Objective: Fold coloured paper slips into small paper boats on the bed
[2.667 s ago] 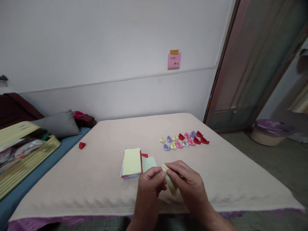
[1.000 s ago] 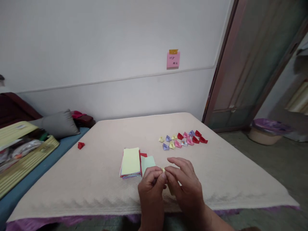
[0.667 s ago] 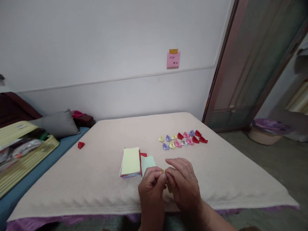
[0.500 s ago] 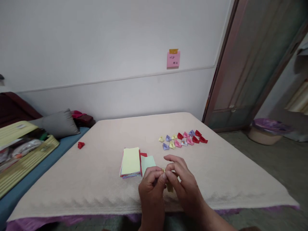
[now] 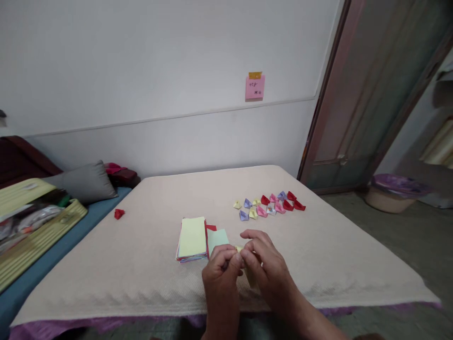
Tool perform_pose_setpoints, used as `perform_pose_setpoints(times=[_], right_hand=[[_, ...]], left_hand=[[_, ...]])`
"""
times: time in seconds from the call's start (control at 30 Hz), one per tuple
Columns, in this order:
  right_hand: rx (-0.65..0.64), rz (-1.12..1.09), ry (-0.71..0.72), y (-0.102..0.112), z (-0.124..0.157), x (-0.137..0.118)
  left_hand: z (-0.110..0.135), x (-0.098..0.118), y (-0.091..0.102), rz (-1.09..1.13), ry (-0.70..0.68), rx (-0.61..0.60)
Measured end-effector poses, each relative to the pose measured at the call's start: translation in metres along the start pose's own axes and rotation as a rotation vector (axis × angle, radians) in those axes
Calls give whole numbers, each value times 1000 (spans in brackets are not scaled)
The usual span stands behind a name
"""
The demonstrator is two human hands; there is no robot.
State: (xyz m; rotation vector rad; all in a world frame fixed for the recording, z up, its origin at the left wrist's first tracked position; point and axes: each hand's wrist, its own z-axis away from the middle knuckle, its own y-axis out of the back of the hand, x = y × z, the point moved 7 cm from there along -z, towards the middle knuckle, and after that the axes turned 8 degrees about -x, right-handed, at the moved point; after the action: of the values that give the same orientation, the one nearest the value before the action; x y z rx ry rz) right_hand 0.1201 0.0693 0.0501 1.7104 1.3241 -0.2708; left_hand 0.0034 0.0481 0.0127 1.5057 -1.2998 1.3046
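Observation:
Both my hands meet over the near edge of the table. My left hand [image 5: 221, 274] and my right hand [image 5: 266, 269] pinch a small folded piece of pale yellow paper [image 5: 239, 249], most of it hidden behind my fingers. Just beyond my left hand lies a stack of coloured paper sheets [image 5: 193, 237] with a yellow sheet on top, and a light green sheet [image 5: 216, 239] sits beside it. Farther back to the right is a cluster of several small folded paper pieces [image 5: 271, 206] in yellow, purple, pink and red.
The table wears a beige cloth [image 5: 141, 255]. A lone red folded piece [image 5: 119, 214] lies at its left edge. To the left are a grey cushion [image 5: 83, 182] and a yellow tray of items [image 5: 35, 226]. A pink note [image 5: 255, 87] is taped to the wall; a door [image 5: 368, 94] stands right.
The yellow paper was a longer strip sticking out between my hands; now only a small tip shows. My fingers have closed in tighter around it and shifted slightly.

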Motion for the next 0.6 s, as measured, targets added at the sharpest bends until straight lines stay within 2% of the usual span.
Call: perform_pose_setpoints(times=[0.13,0.4,0.5,0.6], right_hand=[[25,-27,-66,2,0,8],[-71,-143,-176,4,-2,13],[-108,-168,-164,1,-4,11],[-83,-121,-135,-1,-3,9]], left_hand=[[-2,-6,3,48,30,9],[-7,-1,8,44,16,6],[-7,1,7,34,-4,-8],[-6,1,5,22,-10,-6]])
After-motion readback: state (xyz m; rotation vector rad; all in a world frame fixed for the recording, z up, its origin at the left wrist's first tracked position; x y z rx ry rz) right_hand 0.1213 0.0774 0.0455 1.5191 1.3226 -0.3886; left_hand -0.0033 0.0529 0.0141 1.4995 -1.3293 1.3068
